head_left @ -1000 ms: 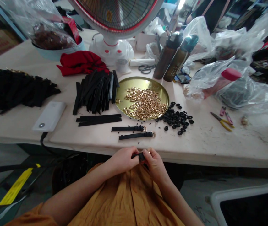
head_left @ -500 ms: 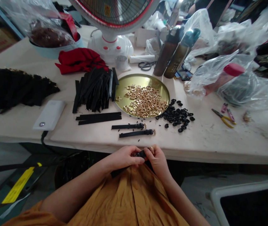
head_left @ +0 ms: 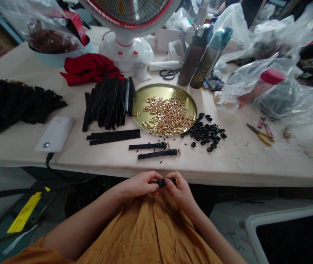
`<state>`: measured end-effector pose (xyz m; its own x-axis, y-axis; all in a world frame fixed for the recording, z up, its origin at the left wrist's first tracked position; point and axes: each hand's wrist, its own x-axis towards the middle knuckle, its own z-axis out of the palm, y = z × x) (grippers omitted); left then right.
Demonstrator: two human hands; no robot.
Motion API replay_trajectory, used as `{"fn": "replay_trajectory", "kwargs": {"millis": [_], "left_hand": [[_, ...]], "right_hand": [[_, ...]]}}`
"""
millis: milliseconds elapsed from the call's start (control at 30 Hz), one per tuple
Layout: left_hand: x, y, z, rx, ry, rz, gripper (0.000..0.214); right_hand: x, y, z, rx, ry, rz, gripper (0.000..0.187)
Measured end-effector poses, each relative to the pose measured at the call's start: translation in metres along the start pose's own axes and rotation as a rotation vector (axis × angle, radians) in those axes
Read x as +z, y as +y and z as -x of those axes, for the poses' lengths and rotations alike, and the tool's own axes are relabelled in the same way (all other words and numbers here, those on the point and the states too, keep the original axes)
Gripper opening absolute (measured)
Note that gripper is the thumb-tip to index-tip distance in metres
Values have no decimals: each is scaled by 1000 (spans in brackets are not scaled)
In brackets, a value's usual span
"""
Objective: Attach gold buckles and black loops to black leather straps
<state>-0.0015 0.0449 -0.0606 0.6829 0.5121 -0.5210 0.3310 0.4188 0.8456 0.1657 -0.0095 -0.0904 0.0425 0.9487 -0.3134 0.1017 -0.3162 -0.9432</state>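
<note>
My left hand and my right hand meet over my lap just below the table's front edge, both pinched on a short black strap with a gold buckle at its right end. On the table just beyond lie two finished black straps with buckles. Behind them a round gold tray holds several gold buckles. A heap of small black loops lies to the tray's right, and a pile of plain black straps to its left.
A white power bank with a cable sits near the front left. More black straps lie far left. A fan base, red cloth, two bottles, plastic bags, scissors and pliers crowd the back and right.
My hands have shifted slightly while working the strap between the fingertips; the strap now lies level between them. The view has tilted a little. Nothing on the table has moved.
</note>
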Motion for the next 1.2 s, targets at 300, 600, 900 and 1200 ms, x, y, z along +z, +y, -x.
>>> {"fn": "replay_trajectory", "kwargs": {"millis": [300, 600, 900, 1200], "left_hand": [[17, -19, -2, -61, 121, 35, 29], [34, -27, 7, -165, 34, 191, 28], [40, -26, 13, -114, -4, 86, 26], [43, -27, 17, -101, -31, -26, 30]], "right_hand": [[14, 17, 13, -8, 77, 51, 10], [0, 19, 32, 104, -217, 11, 11], [-4, 17, 34, 225, -356, -49, 14], [-12, 18, 34, 166, -467, 2, 15]]}}
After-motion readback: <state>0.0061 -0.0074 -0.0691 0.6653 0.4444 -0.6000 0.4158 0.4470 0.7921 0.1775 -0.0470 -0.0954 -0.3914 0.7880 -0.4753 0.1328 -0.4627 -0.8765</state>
